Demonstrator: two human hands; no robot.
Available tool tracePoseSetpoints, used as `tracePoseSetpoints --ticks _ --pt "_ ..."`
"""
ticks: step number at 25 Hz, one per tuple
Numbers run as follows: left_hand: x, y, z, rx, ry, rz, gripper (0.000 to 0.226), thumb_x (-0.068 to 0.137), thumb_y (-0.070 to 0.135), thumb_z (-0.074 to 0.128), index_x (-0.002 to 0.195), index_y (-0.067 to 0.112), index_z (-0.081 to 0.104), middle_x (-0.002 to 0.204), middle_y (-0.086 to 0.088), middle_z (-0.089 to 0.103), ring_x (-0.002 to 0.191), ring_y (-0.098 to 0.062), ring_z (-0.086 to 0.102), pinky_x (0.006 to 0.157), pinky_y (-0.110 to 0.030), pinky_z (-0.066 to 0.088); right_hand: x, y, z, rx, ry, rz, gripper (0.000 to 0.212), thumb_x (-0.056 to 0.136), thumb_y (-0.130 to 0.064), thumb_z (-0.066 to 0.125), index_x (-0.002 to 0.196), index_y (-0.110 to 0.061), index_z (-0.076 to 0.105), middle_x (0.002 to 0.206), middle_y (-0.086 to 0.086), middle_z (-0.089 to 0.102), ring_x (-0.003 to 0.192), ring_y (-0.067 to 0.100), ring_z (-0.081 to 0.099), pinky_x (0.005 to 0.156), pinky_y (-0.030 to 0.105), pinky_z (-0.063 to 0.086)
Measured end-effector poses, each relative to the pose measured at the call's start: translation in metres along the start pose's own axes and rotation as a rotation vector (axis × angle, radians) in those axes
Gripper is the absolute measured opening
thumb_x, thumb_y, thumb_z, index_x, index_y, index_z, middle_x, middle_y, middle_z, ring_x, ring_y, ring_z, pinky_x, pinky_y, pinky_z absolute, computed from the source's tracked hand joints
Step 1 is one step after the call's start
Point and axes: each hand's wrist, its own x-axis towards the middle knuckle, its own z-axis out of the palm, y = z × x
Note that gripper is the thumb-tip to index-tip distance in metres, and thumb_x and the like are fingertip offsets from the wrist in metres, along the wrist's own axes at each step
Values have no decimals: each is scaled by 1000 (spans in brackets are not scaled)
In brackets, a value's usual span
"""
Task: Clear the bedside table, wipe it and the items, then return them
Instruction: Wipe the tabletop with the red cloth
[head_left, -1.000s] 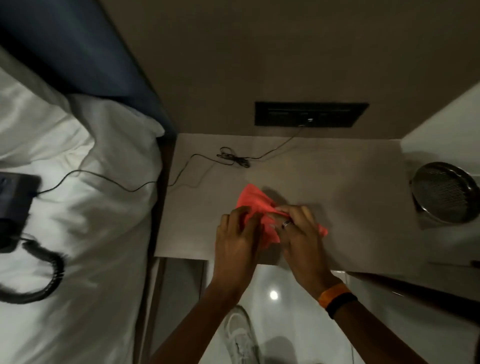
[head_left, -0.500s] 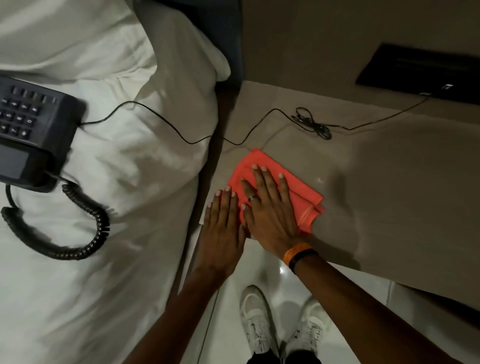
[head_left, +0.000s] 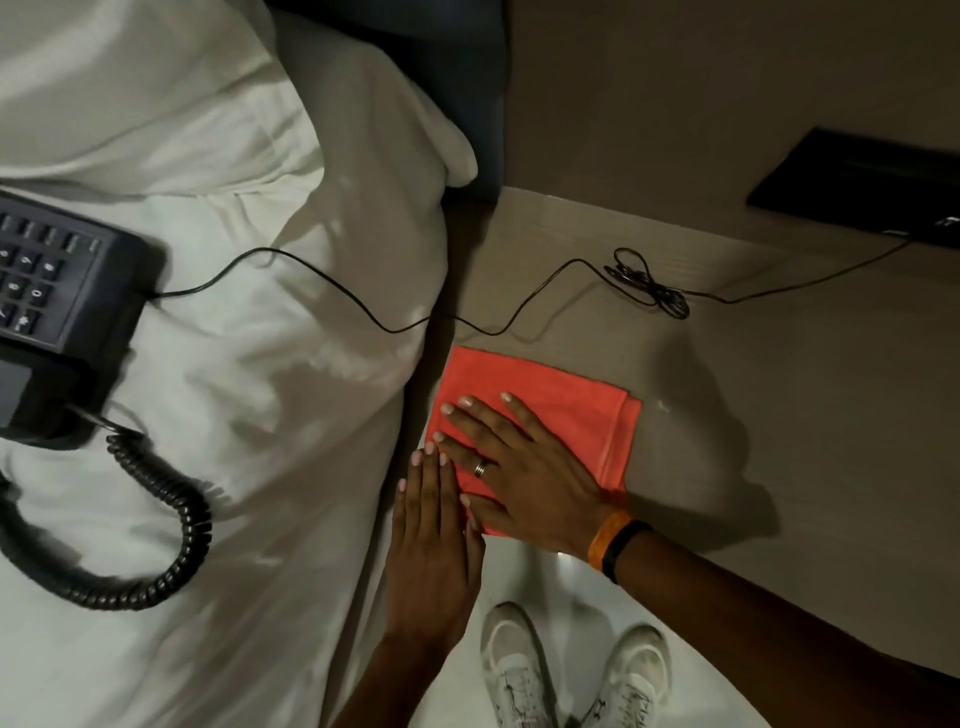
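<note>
Head view: we noted the right hand (head_left: 524, 470) spread flat, fingers wide, pressing the folded orange cloth (head_left: 558, 410) onto the tabletop (head_left: 779, 415) at its near left corner. The left hand (head_left: 431, 540) lay flat, fingers together, holding nothing, touching the cloth's edge. The telephone (head_left: 57, 317) sat on the bed (head_left: 260, 415), its cord (head_left: 545, 283) running across the tabletop.

white pillow (head_left: 156, 93), white sneakers (head_left: 519, 670), wall panel (head_left: 857, 187)

cloth (head_left: 545, 410) lying on table (head_left: 779, 395) at its left edge; cord (head_left: 647, 283) lying behind it; telephone (head_left: 57, 296) resting on bed (head_left: 260, 415), left of table.
</note>
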Motion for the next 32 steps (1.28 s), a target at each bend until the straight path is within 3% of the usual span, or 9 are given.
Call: tracePoseSetpoints --ticks 7,12,16,22,26,32 --pt "79 4 -8 19 83 22 60 103 26 34 155 -2 23 164 -20 19 154 -32 14 123 -51 21 42 58 -10 27 113 66 67 101 -58 27 160 -28 20 171 4 13 159 24 8 127 52 12" --pt "159 15 -22 30 109 99 61 107 32 31 159 5 14 168 -12 11 156 -26 5 123 -39 18 71 119 -25 -9 102 236 66 100 -58 27 160 -32 19 171 0 9 159 22 4 128 51 7" --pt "207 27 -28 63 75 164 67 107 41 24 160 7 3 168 -14 0 156 -26 -2 127 -44 5 80 173 -36 52 130 425 65 99 -60 26 159 -35 22 171 -2 11 159 20 6 127 53 4" --pt "201 31 -18 26 70 164 66 107 41 25 160 9 0 169 -11 -5 156 -25 -7 127 -46 4 73 166 -34 109 136 505 68 94 -63 28 158 -40 20 171 -5 8 159 18 5 125 56 12" --pt "176 36 -8 51 124 173 65 107 42 27 160 12 6 169 -10 1 156 -25 -3 126 -49 6 53 152 -31 121 158 578 69 94 -65 30 157 -39 24 170 -5 12 159 19 5 122 55 19" --pt "111 50 17 -29 97 170 69 104 45 23 159 6 9 168 -14 2 156 -25 -1 127 -47 8 -2 110 -14 76 181 623 69 95 -63 33 157 -36 26 169 0 19 155 23 20 122 56 18"
